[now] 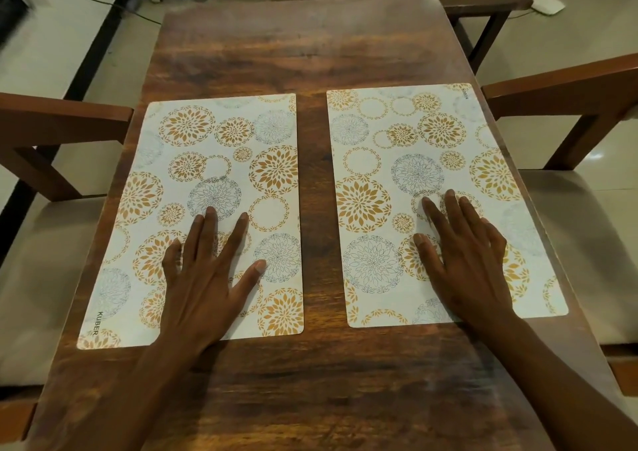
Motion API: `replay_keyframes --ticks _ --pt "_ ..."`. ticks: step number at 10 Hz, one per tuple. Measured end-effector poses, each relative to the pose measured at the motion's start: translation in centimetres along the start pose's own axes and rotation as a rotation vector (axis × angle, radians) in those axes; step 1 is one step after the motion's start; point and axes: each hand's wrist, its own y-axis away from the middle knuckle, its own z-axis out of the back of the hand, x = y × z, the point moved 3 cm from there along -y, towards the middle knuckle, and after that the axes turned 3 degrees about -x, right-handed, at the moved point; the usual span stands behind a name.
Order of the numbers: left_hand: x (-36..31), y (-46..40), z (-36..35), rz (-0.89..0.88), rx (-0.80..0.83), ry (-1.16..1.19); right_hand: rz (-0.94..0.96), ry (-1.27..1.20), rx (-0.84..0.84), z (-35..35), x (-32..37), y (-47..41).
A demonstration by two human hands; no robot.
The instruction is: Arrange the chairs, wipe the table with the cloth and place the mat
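The mat-placing step looks almost finished. The left hand [203, 278] lies flat with spread fingers on the left mat [193, 215], the right hand [466, 257] likewise on the right mat [435, 195]. Both mats lie side by side on the tabletop [310, 53]. Next, probably only a small straightening is needed, then lifting the hands.

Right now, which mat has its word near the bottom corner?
The left mat, under the left hand. Its word sits at its near left corner; the right mat has its word at the far right corner.
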Motion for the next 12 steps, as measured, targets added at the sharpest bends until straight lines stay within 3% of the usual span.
replay_keyframes --ticks 9,10,11,12 --pt "0.5 -0.4 -0.6 -0.006 0.009 0.005 0.011 0.021 0.001 0.3 0.4 -0.1" --pt "0.3 -0.5 -0.4 0.01 0.072 -0.042 0.004 0.047 0.023 0.3 0.3 -0.3" --pt "-0.7 -1.1 2.1 0.056 0.268 -0.069 -0.026 0.048 0.184 2.5 1.0 -1.3" --pt "-2.0 -1.4 7.4 0.107 0.361 -0.059 -0.007 0.074 0.338 7.1 2.7 -1.9"
